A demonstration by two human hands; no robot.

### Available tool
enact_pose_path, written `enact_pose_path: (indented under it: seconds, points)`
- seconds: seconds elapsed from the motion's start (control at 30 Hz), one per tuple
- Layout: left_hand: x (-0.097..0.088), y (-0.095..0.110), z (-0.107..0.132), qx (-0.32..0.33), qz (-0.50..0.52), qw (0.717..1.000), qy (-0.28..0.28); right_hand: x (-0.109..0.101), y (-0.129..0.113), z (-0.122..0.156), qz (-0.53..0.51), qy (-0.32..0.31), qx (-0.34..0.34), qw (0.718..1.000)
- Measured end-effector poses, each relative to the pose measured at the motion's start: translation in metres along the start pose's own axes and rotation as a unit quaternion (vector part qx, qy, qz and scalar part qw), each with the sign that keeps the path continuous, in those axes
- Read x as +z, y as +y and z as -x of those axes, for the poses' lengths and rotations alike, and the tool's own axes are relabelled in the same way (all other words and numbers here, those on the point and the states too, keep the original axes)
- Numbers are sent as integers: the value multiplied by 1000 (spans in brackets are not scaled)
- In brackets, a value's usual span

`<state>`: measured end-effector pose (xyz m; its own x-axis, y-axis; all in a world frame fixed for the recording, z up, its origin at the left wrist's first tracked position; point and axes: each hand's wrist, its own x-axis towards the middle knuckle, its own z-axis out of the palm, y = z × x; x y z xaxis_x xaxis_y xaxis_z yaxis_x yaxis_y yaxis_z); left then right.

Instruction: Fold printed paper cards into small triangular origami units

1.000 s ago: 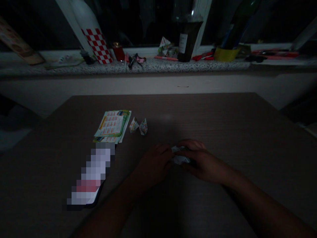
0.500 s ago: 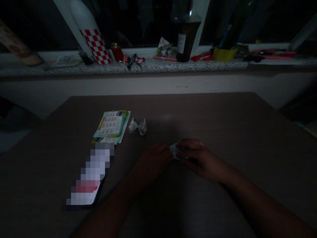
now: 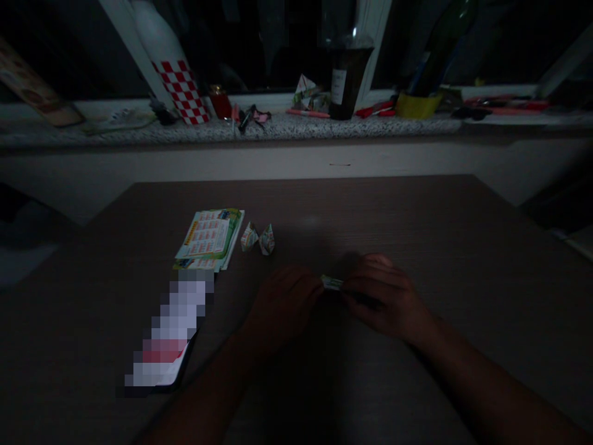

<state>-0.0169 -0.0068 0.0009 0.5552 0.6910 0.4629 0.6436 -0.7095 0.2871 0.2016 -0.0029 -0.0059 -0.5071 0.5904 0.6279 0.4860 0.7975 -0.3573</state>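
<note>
Left hand (image 3: 287,303) pinching left end of small paper strip (image 3: 332,283), right hand (image 3: 384,300) pinching right end. Strip sitting between hands over table (image 3: 393,210). Paper peaks (image 3: 250,237) standing farther left. Cards (image 3: 206,235) lying left of peaks, phone (image 3: 178,321) lying nearer.

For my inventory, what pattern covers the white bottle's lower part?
The bottle has red-and-white checks, seen in the head view.

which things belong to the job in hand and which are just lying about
Job in hand:
- paper strip between left hand and right hand
- likely printed sheets
- likely folded paper shapes

Lying about:
- checkered bottle
- dark bottle
- probably the phone
</note>
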Motion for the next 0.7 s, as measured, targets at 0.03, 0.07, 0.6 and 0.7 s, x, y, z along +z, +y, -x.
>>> enact_pose_path:
  seconds: [0.03,0.07,0.6,0.7]
  points:
    - [0,1,0,3,4,1000,6,0,-1,0,3,9,2,1000]
    - [-1,2,0,9,8,1000,11,0,-2,-1,6,18,3,1000]
    - [-1,13,-8,78,-29,994,69,2,-17,-4,60,21,-45,997]
    - [-2,12,-10,79,-29,994,66,1,-21,-6,81,2,-49,996]
